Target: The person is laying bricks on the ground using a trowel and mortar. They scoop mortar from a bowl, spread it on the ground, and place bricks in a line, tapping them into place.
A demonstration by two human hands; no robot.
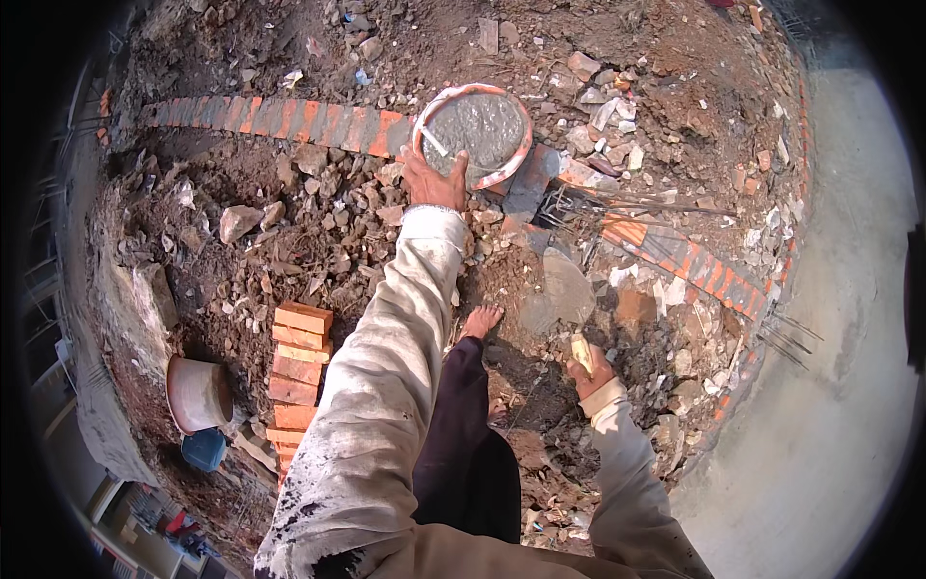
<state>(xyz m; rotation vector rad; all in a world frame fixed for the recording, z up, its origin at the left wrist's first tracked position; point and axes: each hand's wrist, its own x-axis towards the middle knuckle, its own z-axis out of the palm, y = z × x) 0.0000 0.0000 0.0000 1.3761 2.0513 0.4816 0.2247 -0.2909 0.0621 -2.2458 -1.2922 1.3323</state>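
A round pan of wet grey mortar [487,135] with an orange rim and a short white bar across its left part sits on the brick course. My left hand [434,179] grips the near left side of the pan's rim, arm stretched forward. My right hand [588,372] is closed on the pale wooden handle of a trowel [564,289], whose mortar-coated blade is low over the ground beside my bare foot [482,318]. Just right of the pan, thin steel bars [569,207] stick out among grey-smeared bricks.
Brick courses [280,118] [675,261] run left and right through rubble. A brick stack [299,376], a pale bucket [198,391] and a blue container [203,449] lie at lower left. A concrete surface [820,367] borders the right, with protruding rebar [786,338].
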